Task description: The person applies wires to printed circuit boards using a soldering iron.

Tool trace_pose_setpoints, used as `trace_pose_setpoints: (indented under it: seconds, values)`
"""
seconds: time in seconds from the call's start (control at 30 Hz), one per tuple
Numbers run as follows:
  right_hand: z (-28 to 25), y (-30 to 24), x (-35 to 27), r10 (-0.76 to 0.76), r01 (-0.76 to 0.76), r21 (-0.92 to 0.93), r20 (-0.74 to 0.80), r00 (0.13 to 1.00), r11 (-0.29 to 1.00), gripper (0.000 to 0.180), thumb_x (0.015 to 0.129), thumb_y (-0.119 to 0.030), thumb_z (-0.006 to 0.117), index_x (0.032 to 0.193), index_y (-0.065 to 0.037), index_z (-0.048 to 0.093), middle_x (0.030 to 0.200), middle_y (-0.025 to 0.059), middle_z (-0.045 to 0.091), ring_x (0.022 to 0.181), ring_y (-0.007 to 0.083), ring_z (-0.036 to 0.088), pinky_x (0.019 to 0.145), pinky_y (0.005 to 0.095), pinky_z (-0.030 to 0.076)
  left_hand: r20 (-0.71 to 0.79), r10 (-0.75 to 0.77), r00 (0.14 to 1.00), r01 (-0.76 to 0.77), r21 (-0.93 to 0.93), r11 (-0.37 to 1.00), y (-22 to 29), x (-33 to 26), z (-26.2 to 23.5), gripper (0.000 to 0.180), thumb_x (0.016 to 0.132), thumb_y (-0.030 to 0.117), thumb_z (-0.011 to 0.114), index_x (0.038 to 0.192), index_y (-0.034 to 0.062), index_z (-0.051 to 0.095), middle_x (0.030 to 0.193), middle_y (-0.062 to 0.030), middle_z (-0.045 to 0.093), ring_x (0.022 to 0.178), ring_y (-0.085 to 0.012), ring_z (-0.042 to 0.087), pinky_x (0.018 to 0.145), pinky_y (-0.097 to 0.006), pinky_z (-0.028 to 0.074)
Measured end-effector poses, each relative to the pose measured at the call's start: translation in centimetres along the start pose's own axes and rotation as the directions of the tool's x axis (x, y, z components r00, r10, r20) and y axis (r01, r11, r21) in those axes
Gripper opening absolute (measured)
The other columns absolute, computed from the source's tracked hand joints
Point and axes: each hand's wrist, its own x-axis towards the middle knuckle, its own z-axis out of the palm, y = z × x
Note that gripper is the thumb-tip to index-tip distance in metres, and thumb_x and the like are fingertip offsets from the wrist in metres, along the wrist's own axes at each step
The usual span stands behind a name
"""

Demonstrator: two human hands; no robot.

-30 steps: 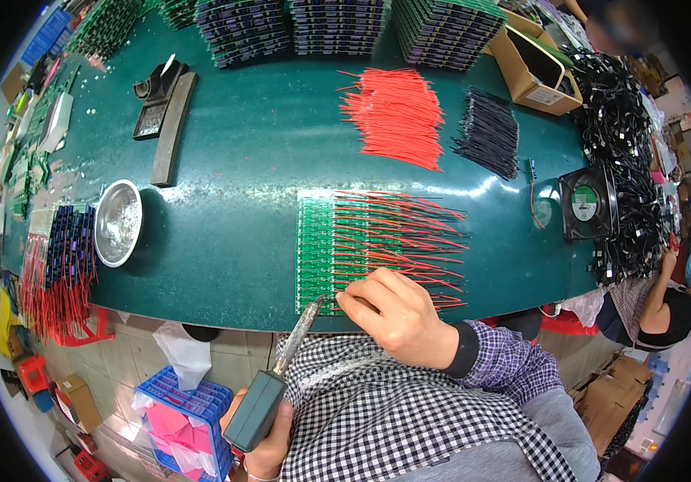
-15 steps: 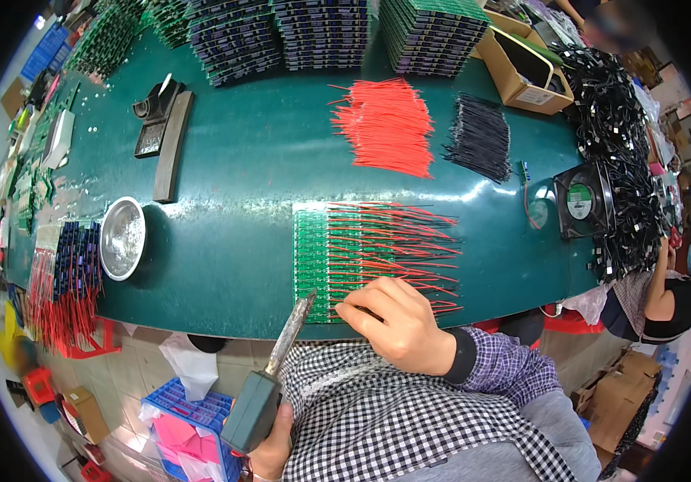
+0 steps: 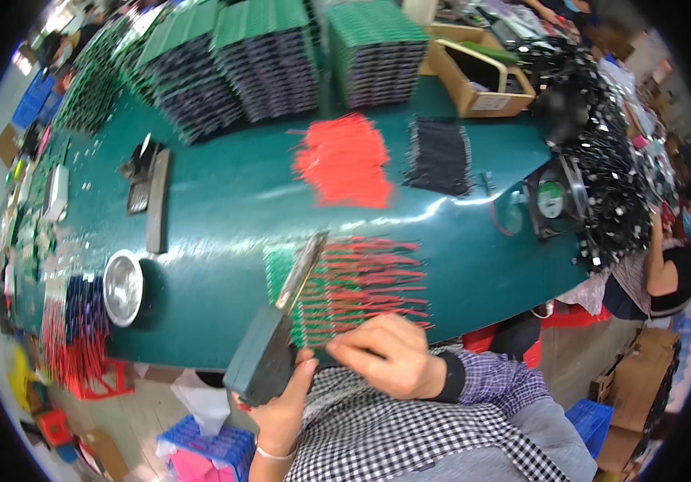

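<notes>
A dark-handled soldering iron tilts over green boards with red wires near the table edge.

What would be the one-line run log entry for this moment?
left hand: holds soldering iron, tip over board row | right hand: on green circuit boards with red wires | surface: green table

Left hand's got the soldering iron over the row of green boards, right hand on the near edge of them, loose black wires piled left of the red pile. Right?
Not quite. In the head view the black wires lie right of the red wire pile, not left. The rest holds: the left hand grips the soldering iron over the green boards, and the right hand rests at their near edge.
</notes>
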Motion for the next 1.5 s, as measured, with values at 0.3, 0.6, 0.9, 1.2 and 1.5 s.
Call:
trace_pose_setpoints:
  seconds: [0.3, 0.6, 0.9, 1.2, 1.5]
  values:
    - [0.2, -0.2, -1.2, -0.018, 0.019, 0.087, -0.018, 1.0, 0.996, 0.028, 0.079, -0.007, 0.065, 0.105, 0.002, 0.065, 0.099, 0.0083, 0.064, 0.086, 0.0223, 0.064, 0.07, 0.032, 0.051, -0.077, -0.21, 0.975, 0.212, 0.023, 0.977, -3.9, -0.8, -2.2, 0.027, 0.093, -0.007, 0.061, 0.118, -0.0062, 0.07, 0.109, -0.0186, 0.071, 0.091, -0.0185, 0.068, 0.082, -0.029, 0.054]
    - [-0.5, 0.4, -1.6, 0.054, -0.045, 0.074, -0.12, 0.991, 0.996, 0.018, 0.083, -0.011, 0.059, 0.098, -0.002, 0.061, 0.092, 0.0072, 0.055, 0.085, 0.0232, 0.058, 0.069, 0.0338, 0.048, 0.064, 0.101, 0.993, -0.117, 0.333, 0.936, -5.5, 2.5, -1.5, 0.052, 0.085, -0.01, 0.06, 0.136, -0.0008, 0.059, 0.106, -0.0243, 0.068, 0.086, -0.0304, 0.067, 0.078, -0.038, 0.056]
    - [-1.1, 0.7, -1.4, 0.018, -0.016, 0.044, -0.054, 0.998, 0.999, 0.016, 0.084, -0.02, 0.059, 0.092, -0.007, 0.063, 0.087, 0.0064, 0.055, 0.081, 0.0245, 0.057, 0.065, 0.0351, 0.045, 0.22, 0.162, 0.962, -0.236, 0.368, 0.899, -6.3, 4.9, 3.5, 0.055, 0.084, -0.01, 0.06, 0.137, 0.0009, 0.057, 0.11, -0.025, 0.067, 0.09, -0.0323, 0.067, 0.078, -0.04, 0.055]
    - [-1.8, 1.9, -1.8, 0.143, -0.151, -0.068, -0.106, 0.984, 0.986, 0.021, 0.083, -0.018, 0.061, 0.1, -0.006, 0.065, 0.094, 0.0064, 0.058, 0.086, 0.0239, 0.059, 0.07, 0.0356, 0.049, 0.304, 0.221, 0.927, -0.34, 0.426, 0.839, -6.8, 6.0, 6.8, 0.058, 0.083, -0.01, 0.06, 0.139, 0.0026, 0.056, 0.113, -0.0256, 0.066, 0.093, -0.0343, 0.067, 0.079, -0.041, 0.055]
    - [-2.9, 0.5, -0.9, 0.339, -0.292, 0.274, -0.14, 0.93, 0.916, 0.011, 0.089, -0.01, 0.067, 0.099, -0.005, 0.066, 0.093, 0.0094, 0.059, 0.088, 0.0284, 0.061, 0.075, 0.0373, 0.051, 0.307, 0.254, 0.917, -0.385, 0.518, 0.764, -6.1, 5.0, 8.3, 0.06, 0.082, -0.009, 0.06, 0.14, 0.0043, 0.055, 0.117, -0.0262, 0.065, 0.097, -0.0362, 0.067, 0.08, -0.043, 0.055]
